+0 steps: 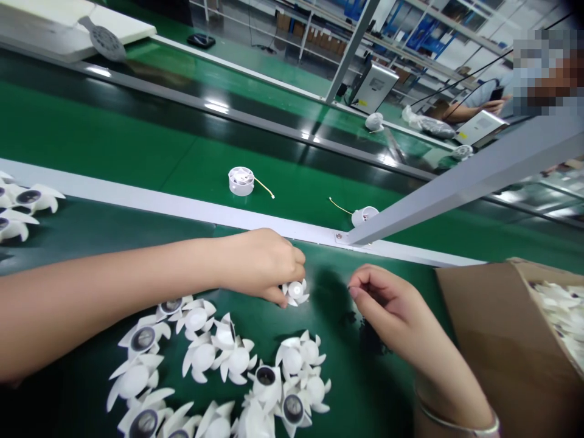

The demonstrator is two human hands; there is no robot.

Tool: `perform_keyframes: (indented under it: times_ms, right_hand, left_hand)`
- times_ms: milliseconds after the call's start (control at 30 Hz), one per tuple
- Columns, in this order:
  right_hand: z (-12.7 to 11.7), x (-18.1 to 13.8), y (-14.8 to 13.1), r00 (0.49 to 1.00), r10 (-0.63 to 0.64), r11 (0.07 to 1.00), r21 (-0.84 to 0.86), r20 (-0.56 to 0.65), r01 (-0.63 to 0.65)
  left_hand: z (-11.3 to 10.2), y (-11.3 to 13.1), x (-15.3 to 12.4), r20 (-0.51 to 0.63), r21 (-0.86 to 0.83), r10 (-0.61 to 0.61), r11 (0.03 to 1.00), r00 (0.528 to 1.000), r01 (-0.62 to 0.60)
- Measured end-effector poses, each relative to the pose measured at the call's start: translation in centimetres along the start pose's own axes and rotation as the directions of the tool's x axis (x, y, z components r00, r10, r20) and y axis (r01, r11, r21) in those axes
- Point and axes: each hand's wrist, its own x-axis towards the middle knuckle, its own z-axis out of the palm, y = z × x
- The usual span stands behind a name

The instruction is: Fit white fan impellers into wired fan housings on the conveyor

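Observation:
My left hand (pixel 267 261) reaches across from the left, its fingers closed on a small white fan impeller (pixel 296 291) with curved blades. The impeller is partly hidden by the fingers. To the right, my right hand (pixel 387 304) has thumb and forefinger pinched together; a tiny dark bit shows at the tips, too small to name. Below my hands, several loose white impellers (pixel 239 360) lie on the green work surface (pixel 360 398), some hub up, others showing dark round openings. Small dark pieces (pixel 375 337) lie beside my right hand.
A cardboard box (pixel 479 328) of white parts stands at the right. Beyond a white rail (pixel 182 207), two white round housings (pixel 241 181) (pixel 365 216) with wires rest on a green belt (pixel 150 140). A slanted metal post (pixel 456 176) crosses the right side. Another person's hand (pixel 495 106) shows across the line.

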Motion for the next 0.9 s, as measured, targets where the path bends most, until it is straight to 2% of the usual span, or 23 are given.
perform_keyframes:
  times_ms: [133,233,300,400,500,567,633,700,900]
  right_hand:
    - [1.0,0.3,-0.3,0.998,-0.070,0.998,-0.010,0.003,0.070]
    - [1.8,0.4,-0.8,0.992,-0.123,0.992,-0.025,0.007,0.123]
    - [2.4,0.5,-0.9,0.989,-0.148,0.988,-0.048,0.009,0.149]
    - [3.4,0.7,-1.0,0.983,-0.185,0.980,-0.080,0.004,0.185]
    - [3.9,0.8,-0.8,0.974,-0.225,0.970,-0.096,-0.013,0.223]
    - [4.0,0.9,-0.7,0.970,-0.240,0.965,-0.113,-0.035,0.235]
    - [4.0,1.1,-0.7,0.967,-0.246,0.963,-0.129,-0.062,0.237]
    - [4.1,1.2,-0.7,0.965,-0.251,0.962,-0.131,-0.077,0.240]
    - [5.1,1.4,-1.1,0.956,-0.288,0.952,-0.128,-0.058,0.279]
  left_hand:
    - [0.0,0.3,0.1,-0.004,0.019,-0.056,0.998,0.998,0.056]
    - [-0.1,0.5,0.4,-0.027,-0.012,-0.162,0.987,0.986,0.162]
    - [-0.1,0.5,0.5,-0.029,-0.073,-0.276,0.959,0.961,0.273]
    - [-0.1,0.2,0.6,-0.004,-0.156,-0.447,0.884,0.895,0.441]
    - [-0.1,-0.4,0.4,-0.059,-0.202,-0.529,0.837,0.847,0.508]
    - [-0.1,-0.8,0.2,-0.103,-0.264,-0.461,0.867,0.881,0.423]
    - [0.1,-1.1,0.2,-0.115,-0.323,-0.300,0.913,0.947,0.250]
    - [0.4,-1.2,0.2,-0.109,-0.342,-0.171,0.931,0.979,0.124]
    - [0.8,-0.8,0.6,-0.048,-0.361,-0.114,0.928,0.992,0.089]
